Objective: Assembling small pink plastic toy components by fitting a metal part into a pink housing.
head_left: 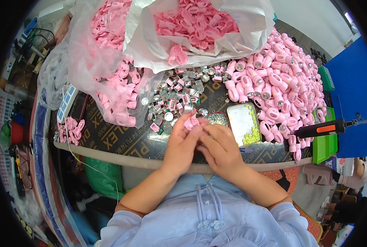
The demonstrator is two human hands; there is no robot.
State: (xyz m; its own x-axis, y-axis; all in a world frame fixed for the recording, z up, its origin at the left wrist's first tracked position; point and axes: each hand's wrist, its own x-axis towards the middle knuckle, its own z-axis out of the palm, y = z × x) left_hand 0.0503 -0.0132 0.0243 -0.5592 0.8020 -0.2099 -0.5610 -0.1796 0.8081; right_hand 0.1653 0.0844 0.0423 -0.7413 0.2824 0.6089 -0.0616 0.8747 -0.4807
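Observation:
Near the table's front edge my two hands meet. My left hand (180, 146) is closed round a small pink plastic casing (191, 123), a shiny metal piece showing at its top. My right hand (221, 149) is pinched right beside it; its fingertips hide whatever they hold. Just beyond lies a heap of small pink-and-silver flashlight inserts (178, 96) with round reflectors. Next to my right hand are a round dish of tiny metal parts (217, 119) and a tray (238, 119) with small yellow-green pieces along its side.
Finished-looking pink flashlights (280, 78) are piled on the right. A white sack (144, 45) and a clear plastic bag (82, 61) hold pink shells at the back. An orange-and-black electric screwdriver (321, 129) hangs at right, before a green bin (325, 144). Pink pieces (71, 129) lie far left.

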